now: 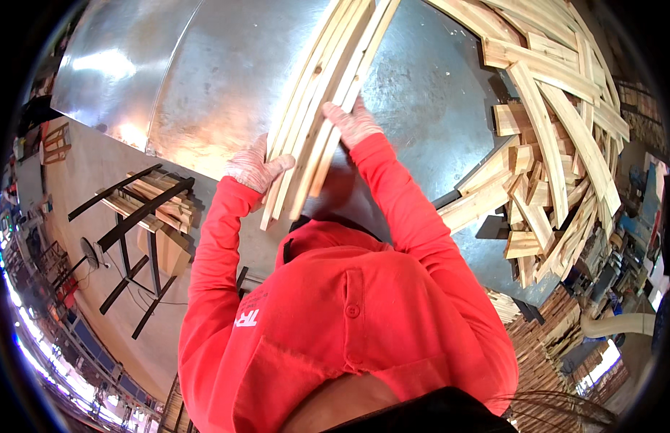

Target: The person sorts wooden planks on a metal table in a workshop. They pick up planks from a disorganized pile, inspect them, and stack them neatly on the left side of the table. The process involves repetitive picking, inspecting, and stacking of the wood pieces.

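Observation:
Several long, pale wooden strips [317, 90] stand side by side in a bundle between my hands, their near ends over the table edge close to my body. My left hand [257, 166], in a light glove, presses against the left side of the bundle, its thumb over the strips near their lower ends. On the right side, my right hand [353, 121], also gloved, grips the outer strips a little farther up. The fingers of both hands are partly hidden behind the wood. The bundle's far ends run out of the top of the view.
A shiny metal table [219, 79] spreads under the strips. At its right lies a large jumbled pile of wooden boards [558, 144]. On the floor at left, a dark metal rack [143, 224] holds more wood. Stacked timber [544, 353] stands at lower right, beside a pale hose [616, 325].

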Demonstrator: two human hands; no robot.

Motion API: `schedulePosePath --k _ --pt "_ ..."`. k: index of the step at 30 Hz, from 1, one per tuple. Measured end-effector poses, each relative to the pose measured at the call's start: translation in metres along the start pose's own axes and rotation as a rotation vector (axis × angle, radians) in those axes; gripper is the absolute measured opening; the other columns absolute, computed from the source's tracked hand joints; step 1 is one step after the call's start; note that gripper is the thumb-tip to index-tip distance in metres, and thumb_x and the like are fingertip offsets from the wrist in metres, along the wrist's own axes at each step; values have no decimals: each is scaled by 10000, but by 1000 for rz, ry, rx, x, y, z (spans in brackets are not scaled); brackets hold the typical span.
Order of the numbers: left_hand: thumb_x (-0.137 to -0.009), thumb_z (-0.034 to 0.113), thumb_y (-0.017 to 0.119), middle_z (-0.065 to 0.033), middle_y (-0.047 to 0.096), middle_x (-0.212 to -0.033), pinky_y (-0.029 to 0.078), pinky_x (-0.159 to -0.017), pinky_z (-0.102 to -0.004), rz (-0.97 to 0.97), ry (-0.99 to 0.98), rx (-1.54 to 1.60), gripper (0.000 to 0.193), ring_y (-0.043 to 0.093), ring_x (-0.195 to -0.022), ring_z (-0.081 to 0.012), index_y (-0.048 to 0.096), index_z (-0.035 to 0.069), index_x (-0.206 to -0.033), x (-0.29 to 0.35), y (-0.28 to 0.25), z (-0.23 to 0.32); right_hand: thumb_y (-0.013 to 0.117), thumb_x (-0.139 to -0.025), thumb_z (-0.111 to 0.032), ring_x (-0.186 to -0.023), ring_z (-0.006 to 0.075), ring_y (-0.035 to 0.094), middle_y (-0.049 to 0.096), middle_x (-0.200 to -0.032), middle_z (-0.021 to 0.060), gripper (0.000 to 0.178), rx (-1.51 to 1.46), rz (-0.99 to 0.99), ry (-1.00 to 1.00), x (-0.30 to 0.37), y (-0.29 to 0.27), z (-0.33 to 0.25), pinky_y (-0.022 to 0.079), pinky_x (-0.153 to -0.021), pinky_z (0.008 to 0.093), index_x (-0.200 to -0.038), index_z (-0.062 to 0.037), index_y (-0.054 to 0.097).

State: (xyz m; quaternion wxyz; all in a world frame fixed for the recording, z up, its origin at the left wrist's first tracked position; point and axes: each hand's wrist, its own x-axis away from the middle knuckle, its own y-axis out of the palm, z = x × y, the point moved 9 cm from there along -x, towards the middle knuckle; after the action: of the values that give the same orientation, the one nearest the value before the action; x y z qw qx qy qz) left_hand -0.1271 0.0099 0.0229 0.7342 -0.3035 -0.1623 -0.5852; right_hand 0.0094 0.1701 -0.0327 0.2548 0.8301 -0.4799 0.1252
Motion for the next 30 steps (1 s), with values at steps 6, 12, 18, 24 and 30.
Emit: schedulePosePath --k 6,12,18,24,30 --pt "-637 521 771 -319 405 -1396 450 -982 -482 390 0 -1005 1183 502 -1204 -459 151 21 -1511 22 30 44 542 -938 -407 -1075 349 620 647 -1145 210 687 960 -237 212 34 3 22 465 -931 384 -1482 -63 302" --pt "-683 425 757 -271 449 -1363 456 -1003 -459 324 107 -513 1067 515 -1212 -398 206 25 -1505 4 -7 23 473 -1016 -332 -758 118 546 567 -894 -2 492 190 -223 272 48 -42 56 481 -686 313 -1442 -91 421" --pt "-839 500 637 -164 659 -1129 499 -890 -362 -66 17 750 694 635 -1035 -288 538 -9 -1299 -47 -12 -49 565 -914 -318 -1177 285 524 510 -1316 171 746 518 -237 -495 61 65 -3 425 -1003 370 -1479 15 210" --pt "-869 554 549 -230 666 -1113 483 -904 -393 405 19 -255 655 630 -1062 -361 590 34 -1265 -39 -37 -15 632 -865 -355 -1253 407 473 459 -1370 281 845 745 -199 -124 42 42 -3 391 -1058 398 -1480 15 187" --pt "-682 528 758 -312 357 -1440 419 -1020 -480 581 -96 -861 1149 447 -1272 -452 159 -2 -1508 -40 5 80 603 -882 -303 -1118 427 560 579 -1222 263 695 959 -558 -168 79 50 -24 449 -969 429 -1462 -43 323"
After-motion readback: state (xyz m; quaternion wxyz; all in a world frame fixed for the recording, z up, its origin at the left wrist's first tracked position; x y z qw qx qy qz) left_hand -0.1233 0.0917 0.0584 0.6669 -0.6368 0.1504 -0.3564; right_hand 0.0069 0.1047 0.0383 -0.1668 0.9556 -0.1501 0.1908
